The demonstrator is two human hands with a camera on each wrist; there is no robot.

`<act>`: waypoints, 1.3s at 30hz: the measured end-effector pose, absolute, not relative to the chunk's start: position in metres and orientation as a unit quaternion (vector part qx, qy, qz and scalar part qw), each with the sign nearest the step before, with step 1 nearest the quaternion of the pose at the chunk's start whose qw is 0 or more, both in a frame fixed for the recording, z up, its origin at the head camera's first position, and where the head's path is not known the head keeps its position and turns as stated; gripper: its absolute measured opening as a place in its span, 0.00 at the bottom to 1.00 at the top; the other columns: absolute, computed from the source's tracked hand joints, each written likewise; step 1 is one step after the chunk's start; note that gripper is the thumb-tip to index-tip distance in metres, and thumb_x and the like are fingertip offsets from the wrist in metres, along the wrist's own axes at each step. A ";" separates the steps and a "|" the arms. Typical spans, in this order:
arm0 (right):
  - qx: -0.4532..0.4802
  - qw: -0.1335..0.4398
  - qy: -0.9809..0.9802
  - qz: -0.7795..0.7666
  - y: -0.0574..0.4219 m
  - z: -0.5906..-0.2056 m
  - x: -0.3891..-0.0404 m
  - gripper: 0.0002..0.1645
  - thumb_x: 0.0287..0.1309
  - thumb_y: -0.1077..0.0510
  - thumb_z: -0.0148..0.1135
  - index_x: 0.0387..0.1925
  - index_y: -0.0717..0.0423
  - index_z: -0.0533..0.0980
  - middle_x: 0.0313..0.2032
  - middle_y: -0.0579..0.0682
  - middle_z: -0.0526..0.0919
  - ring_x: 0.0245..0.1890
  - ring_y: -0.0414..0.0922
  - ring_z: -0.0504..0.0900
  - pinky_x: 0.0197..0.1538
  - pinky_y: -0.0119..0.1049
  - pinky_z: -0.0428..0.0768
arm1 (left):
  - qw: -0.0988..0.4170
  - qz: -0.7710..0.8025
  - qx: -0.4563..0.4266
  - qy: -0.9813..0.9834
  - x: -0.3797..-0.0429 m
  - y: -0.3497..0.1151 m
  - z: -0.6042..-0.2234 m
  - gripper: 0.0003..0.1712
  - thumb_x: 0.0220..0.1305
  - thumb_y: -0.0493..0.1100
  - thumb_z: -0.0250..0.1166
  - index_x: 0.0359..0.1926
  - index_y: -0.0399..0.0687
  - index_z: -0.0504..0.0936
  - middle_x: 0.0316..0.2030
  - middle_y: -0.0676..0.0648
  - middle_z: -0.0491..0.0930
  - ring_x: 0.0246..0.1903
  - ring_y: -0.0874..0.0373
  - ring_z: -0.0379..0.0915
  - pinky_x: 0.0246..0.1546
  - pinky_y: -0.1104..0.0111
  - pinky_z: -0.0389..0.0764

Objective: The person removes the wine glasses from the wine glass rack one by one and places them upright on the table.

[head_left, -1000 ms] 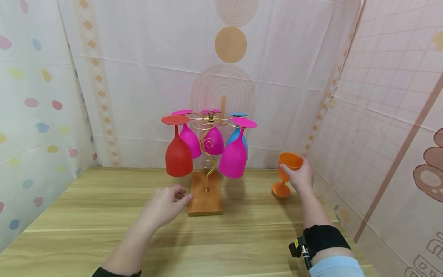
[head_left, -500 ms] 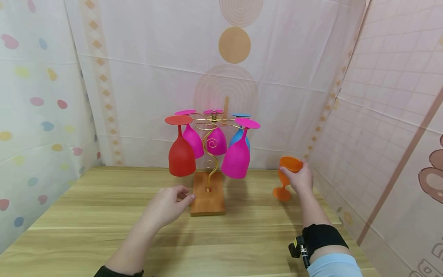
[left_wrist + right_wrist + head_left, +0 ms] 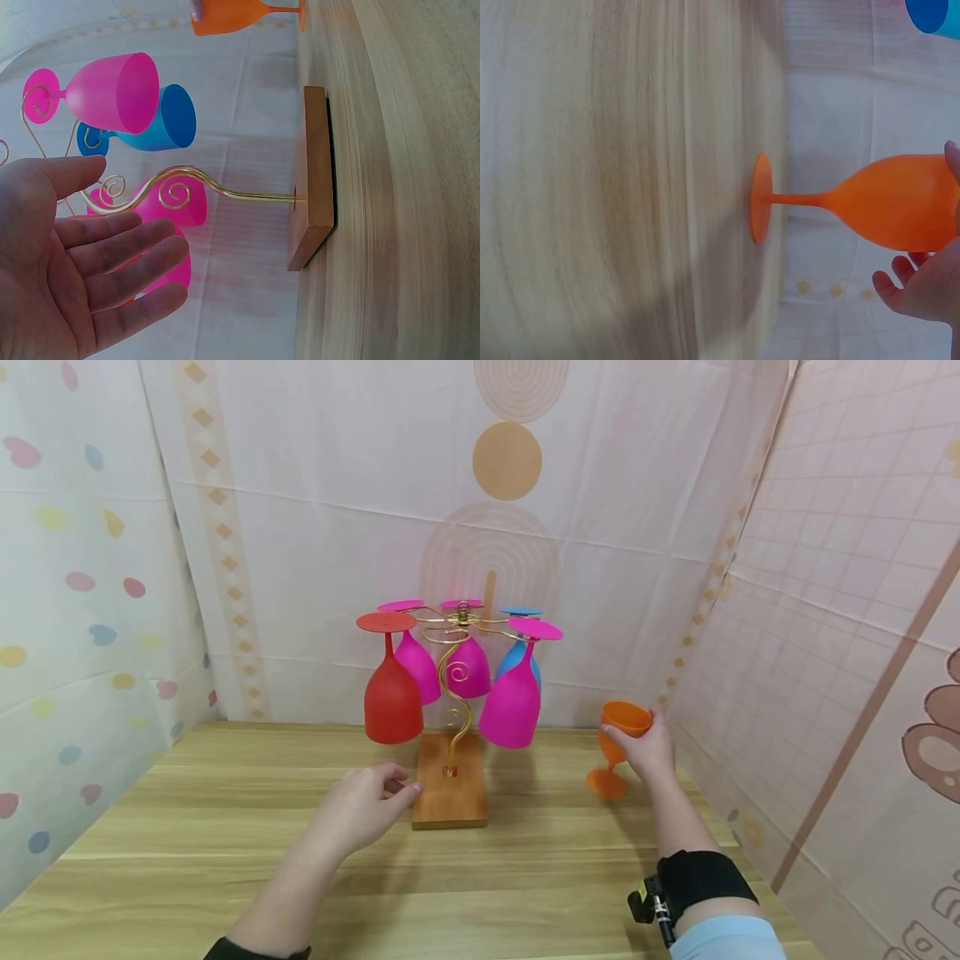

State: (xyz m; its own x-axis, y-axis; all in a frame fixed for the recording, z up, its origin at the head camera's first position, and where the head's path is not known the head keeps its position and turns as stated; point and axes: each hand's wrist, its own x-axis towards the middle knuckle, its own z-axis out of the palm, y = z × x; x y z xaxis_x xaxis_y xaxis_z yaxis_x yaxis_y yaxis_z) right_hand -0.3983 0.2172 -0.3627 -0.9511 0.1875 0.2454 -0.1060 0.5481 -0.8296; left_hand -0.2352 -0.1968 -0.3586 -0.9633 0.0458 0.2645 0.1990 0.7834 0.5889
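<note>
My right hand [image 3: 651, 752] holds an orange wine glass [image 3: 626, 718] by its bowl, thumb on the near side. The glass is upright, its round foot [image 3: 761, 199] close over the tabletop. My left hand [image 3: 366, 806] is beside the left edge of a wooden base [image 3: 450, 806], fingers relaxed and nothing in them. From that base rises a curved gold glass rack [image 3: 259, 197]. Upside down on it, by their feet, hang a red wine glass [image 3: 393, 706], a blue wine glass [image 3: 176, 116] and several pink wine glasses, one pink glass [image 3: 510, 706] at the front right.
The wood-grain table [image 3: 525, 893] carries the rack near its back edge. Behind it hangs a pale patterned cloth [image 3: 337, 568]. A gridded cloth wall [image 3: 825, 610] stands close to my right arm, and a spotted cloth [image 3: 90, 693] is on the left.
The orange glass has come slightly down and nearer in my right hand. My left hand stays by the base. The head view has shifted a little.
</note>
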 end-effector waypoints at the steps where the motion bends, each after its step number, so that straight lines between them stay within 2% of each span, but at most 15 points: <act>1: -0.021 0.155 -0.865 0.476 0.217 -0.362 -0.398 0.68 0.56 0.40 0.74 0.80 0.63 0.42 0.72 0.69 0.59 0.70 0.63 0.64 0.73 0.55 0.61 | 0.119 -0.322 -0.066 -0.937 -0.235 -0.197 -0.359 0.23 0.69 0.54 0.66 0.53 0.41 0.85 0.41 0.51 0.87 0.40 0.55 0.86 0.45 0.53 0.84; 7: 0.004 0.170 -0.861 0.479 0.218 -0.353 -0.396 0.70 0.55 0.38 0.75 0.80 0.63 0.42 0.75 0.66 0.55 0.73 0.63 0.58 0.74 0.55 0.60 | 0.117 -0.323 -0.065 -0.937 -0.235 -0.198 -0.359 0.23 0.69 0.55 0.66 0.54 0.41 0.85 0.41 0.51 0.87 0.40 0.55 0.85 0.44 0.54 0.84; 16: 0.035 0.187 -0.863 0.468 0.218 -0.332 -0.388 0.69 0.57 0.39 0.74 0.81 0.56 0.39 0.78 0.61 0.50 0.75 0.63 0.54 0.74 0.60 0.57 | 0.119 -0.320 -0.067 -0.937 -0.236 -0.197 -0.359 0.22 0.69 0.55 0.66 0.53 0.43 0.85 0.40 0.52 0.87 0.40 0.56 0.85 0.44 0.54 0.84; 22: 0.048 0.205 -0.859 0.466 0.220 -0.317 -0.385 0.70 0.54 0.38 0.76 0.81 0.55 0.42 0.78 0.59 0.52 0.76 0.62 0.53 0.75 0.60 0.55 | 0.117 -0.319 -0.067 -0.938 -0.236 -0.197 -0.359 0.22 0.69 0.54 0.66 0.52 0.42 0.85 0.40 0.51 0.87 0.40 0.55 0.85 0.44 0.54 0.84; 31: 0.058 0.222 -0.861 0.454 0.219 -0.301 -0.378 0.68 0.52 0.37 0.77 0.81 0.53 0.46 0.77 0.59 0.56 0.74 0.63 0.57 0.73 0.60 0.58 | 0.117 -0.314 -0.066 -0.940 -0.236 -0.198 -0.360 0.22 0.69 0.54 0.66 0.53 0.42 0.85 0.40 0.52 0.87 0.40 0.55 0.85 0.46 0.52 0.83; 39: 0.098 0.231 -0.863 0.438 0.220 -0.291 -0.374 0.65 0.52 0.33 0.75 0.80 0.55 0.53 0.77 0.56 0.57 0.76 0.58 0.54 0.74 0.60 0.56 | 0.116 -0.318 -0.066 -0.938 -0.237 -0.198 -0.361 0.22 0.69 0.54 0.66 0.53 0.42 0.85 0.40 0.52 0.87 0.40 0.55 0.85 0.44 0.53 0.84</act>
